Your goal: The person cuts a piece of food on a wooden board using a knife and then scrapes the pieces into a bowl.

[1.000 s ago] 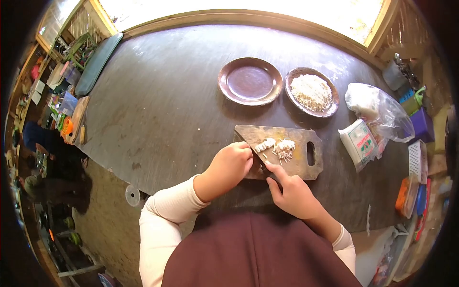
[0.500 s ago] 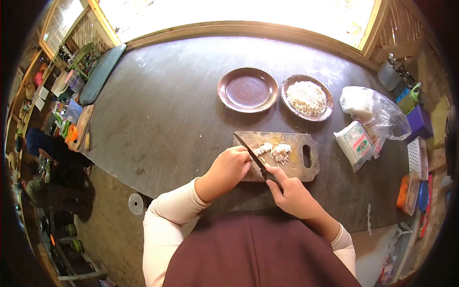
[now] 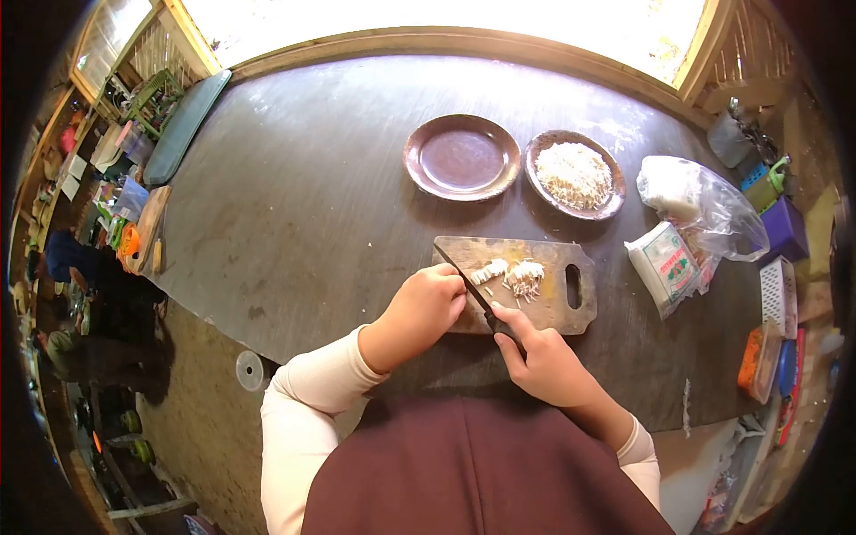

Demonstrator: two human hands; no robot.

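A wooden cutting board point(image 3: 539, 312) lies on the dark table in front of me. My right hand point(image 3: 546, 357) grips the handle of a knife point(image 3: 473, 290), whose blade slants up and left across the board. At the board's left edge my left hand point(image 3: 423, 308) is closed beside the blade; what its fingers hold is hidden. Thin white shreds point(image 3: 525, 279) form a small heap on the board, with white pieces point(image 3: 489, 271) to their left. Beyond the board stand a brown plate point(image 3: 461, 158) with nothing on it and another plate point(image 3: 580, 212) heaped with white shreds point(image 3: 575, 176).
Right of the board lie a white printed packet point(image 3: 664, 267) and a clear plastic bag point(image 3: 722, 218). A purple container point(image 3: 783, 227) and a white basket point(image 3: 778, 297) line the right edge. Two people point(image 3: 76, 259) are at the far left, near shelves.
The view has shifted slightly, so the plates and board appear a little higher. Both hands keep nearly the same pose at the board, and the knife stays in my right hand.
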